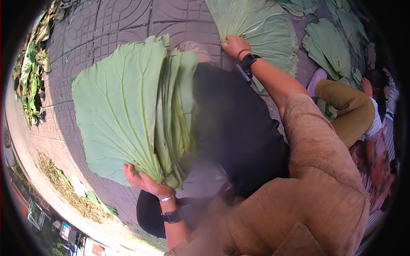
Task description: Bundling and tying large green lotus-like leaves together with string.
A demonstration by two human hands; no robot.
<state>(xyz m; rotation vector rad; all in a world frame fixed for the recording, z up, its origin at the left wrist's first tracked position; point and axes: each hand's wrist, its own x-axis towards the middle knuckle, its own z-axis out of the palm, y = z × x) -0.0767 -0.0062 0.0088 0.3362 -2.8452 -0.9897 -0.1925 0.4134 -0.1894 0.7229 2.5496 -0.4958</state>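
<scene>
In the head view, my left hand (147, 182) grips a thick stack of folded green lotus leaves (118, 108) near its narrow, gathered end, with fingers and thumb at the lower edge. The stack fans upward, and the layers' edges show along its right side. At the top, my right hand (236, 46) grips the near edge of another folded lotus leaf (262, 32), which lies over the paving; my fingertips are partly hidden. A thin white strand (262, 23) lies across that leaf. Both wrists bear dark straps.
More folded leaves (330, 48) lie on the patterned paving (121, 19) at upper right. Another person's bent leg (349, 105) is close by on the right. Withered leaves (32, 73) lie at far left, and dry plant scraps (70, 195) at lower left. A haze blurs the middle of the view.
</scene>
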